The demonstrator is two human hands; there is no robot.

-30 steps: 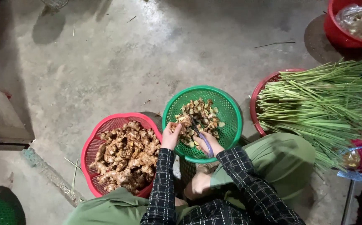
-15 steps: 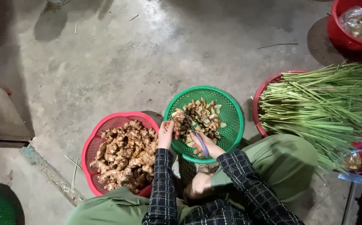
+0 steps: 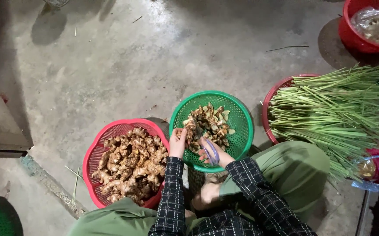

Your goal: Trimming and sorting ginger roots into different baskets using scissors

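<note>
Purple-handled scissors [image 3: 210, 150] sit in the right hand [image 3: 213, 154], fingers threaded through the loops and closed around them, blades pointing up into the green basket [image 3: 242, 114]. Left hand [image 3: 177, 142] at the basket's near-left rim, fingers curled together around a small piece of ginger [image 3: 182, 132]; how tight the pinch is cannot be told. Both hands low centre of frame, nearly touching.

Green basket holds trimmed ginger pieces [image 3: 211, 124], heaped toward its left half. Just left of it, touching rim to rim, a red scalloped basket [image 3: 94, 154] full of whole ginger roots [image 3: 130, 164].

Dark checked sleeves [image 3: 172, 196] run back from both wrists to the bottom edge; olive-green trousers [image 3: 294, 172] over bent knees either side.

Right of frame: a second red basket [image 3: 271, 98] piled with a long bundle of lemongrass stalks [image 3: 338, 109], cut ends toward centre. Upper right corner, a red tub [image 3: 351, 32] with a plastic bag in it. Bare concrete floor [image 3: 154, 57] under everything
</note>
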